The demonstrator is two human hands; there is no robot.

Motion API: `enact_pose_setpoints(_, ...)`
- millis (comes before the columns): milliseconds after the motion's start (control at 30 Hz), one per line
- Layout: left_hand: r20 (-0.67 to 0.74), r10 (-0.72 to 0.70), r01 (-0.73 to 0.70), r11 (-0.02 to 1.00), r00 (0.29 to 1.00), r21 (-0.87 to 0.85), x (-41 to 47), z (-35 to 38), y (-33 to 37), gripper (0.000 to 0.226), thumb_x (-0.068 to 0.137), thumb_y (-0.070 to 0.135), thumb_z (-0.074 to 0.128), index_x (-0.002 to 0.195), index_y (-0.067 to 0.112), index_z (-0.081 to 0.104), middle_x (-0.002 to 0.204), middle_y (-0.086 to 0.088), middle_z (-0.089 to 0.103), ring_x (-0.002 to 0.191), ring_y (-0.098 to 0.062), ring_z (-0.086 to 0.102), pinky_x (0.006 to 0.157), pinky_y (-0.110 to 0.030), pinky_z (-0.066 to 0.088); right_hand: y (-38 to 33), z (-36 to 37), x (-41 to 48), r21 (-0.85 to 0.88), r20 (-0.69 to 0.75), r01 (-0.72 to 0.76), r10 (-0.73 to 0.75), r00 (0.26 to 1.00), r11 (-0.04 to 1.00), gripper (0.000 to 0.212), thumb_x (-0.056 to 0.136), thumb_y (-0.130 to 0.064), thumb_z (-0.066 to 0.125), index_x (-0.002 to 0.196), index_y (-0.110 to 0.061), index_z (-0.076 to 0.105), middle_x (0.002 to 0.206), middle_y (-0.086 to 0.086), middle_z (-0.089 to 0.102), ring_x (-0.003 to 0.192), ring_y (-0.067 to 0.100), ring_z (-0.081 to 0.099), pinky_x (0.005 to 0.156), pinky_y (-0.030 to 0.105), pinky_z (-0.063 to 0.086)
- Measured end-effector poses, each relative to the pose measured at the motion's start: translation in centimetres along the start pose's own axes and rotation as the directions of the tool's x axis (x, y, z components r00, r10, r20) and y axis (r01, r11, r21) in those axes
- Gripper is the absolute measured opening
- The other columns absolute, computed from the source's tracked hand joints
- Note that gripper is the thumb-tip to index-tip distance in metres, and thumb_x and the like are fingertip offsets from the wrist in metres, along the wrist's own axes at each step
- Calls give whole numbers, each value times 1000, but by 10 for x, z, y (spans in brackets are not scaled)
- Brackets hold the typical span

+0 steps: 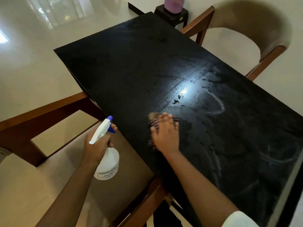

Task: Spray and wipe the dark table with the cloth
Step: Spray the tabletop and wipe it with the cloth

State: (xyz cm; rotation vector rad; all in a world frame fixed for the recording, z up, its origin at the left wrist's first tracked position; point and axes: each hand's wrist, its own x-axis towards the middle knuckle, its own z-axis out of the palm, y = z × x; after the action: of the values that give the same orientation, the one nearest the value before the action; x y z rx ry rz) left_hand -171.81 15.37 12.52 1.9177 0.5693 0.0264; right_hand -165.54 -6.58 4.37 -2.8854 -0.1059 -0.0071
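Observation:
The dark table (131, 66) fills the middle of the view, wet and streaked on its near right half. My right hand (164, 133) presses flat on a striped cloth (154, 117) near the table's left edge; the cloth is blurred and mostly hidden under the hand. Off the table's left edge, my left hand (96, 145) grips a white spray bottle (107, 163) with a blue nozzle, held upright over a chair seat.
A wooden chair with a beige seat (54, 174) stands at the left under the bottle. Another beige chair (255, 30) stands at the far right. A black stand with a purple object (173, 4) sits beyond the table's far end. The floor is glossy tile.

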Motion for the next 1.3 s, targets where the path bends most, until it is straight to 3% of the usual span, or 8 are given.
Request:
enact_pose_setpoints(233,7,22,-21,998,1000,-62,-4,7,15,30,91,-1,52,120,6,52,74,-4,57,54,-11,58,43,-6,43,77,-29,21,3,-31,-458,458,889,889,71,94,-50,38,149,-7,27,157,16,19,145,34,12,116,56,10)
enact_pose_setpoints(433,28,30,-29,999,999,-37,2,12,30,43,92,5,52,134,10,47,71,-11,57,59,-16,54,55,-18,44,-25,-4,1,5,192,199,-196,961,980,67,94,-59,26,152,-34,7,161,-3,4,145,38,-9,112,64,-4)
enact_pose_setpoints(533,64,86,-81,994,994,-80,8,12,48,43,91,1,52,133,13,49,88,-10,63,61,-16,54,58,-23,45,-11,-10,13,-12,207,265,-257,944,964,63,95,-57,29,151,-34,10,161,-6,8,147,31,-4,114,61,4)
enact_pose_setpoints(667,86,189,-178,976,978,-127,16,15,70,37,89,-4,50,122,12,56,104,-4,66,60,-16,56,54,-19,51,75,-26,43,-85,21,-91,93,995,992,67,89,-58,32,149,-28,27,157,0,25,145,33,13,113,58,7)
enact_pose_setpoints(833,86,236,-221,962,968,-158,22,27,82,37,88,-6,50,114,21,57,98,5,65,55,-6,58,50,-12,49,105,-38,57,-29,-19,-410,410,912,911,66,93,-55,39,150,-24,26,158,4,23,145,38,8,115,58,6)
enact_pose_setpoints(967,66,264,-247,949,962,-196,27,38,91,45,88,-7,49,103,35,57,95,9,65,56,-8,57,51,-14,50,35,-16,54,-8,52,0,0,999,1000,68,87,-60,31,149,-33,25,157,-2,26,145,35,11,114,57,6)
enact_pose_setpoints(1067,60,292,-275,941,955,-197,33,48,101,51,87,-7,49,97,43,53,93,12,63,60,-14,56,53,-15,50,14,-10,59,-3,149,248,-245,958,969,65,91,-59,34,150,-34,21,158,-5,21,147,29,5,117,55,3)
enact_pose_setpoints(1300,66,321,-305,934,945,-186,45,63,102,48,83,1,51,93,48,57,96,14,64,63,-9,59,55,-23,52,132,-37,85,-29,-61,-353,351,934,935,65,93,-57,34,148,-24,29,156,4,27,145,33,12,115,58,8)
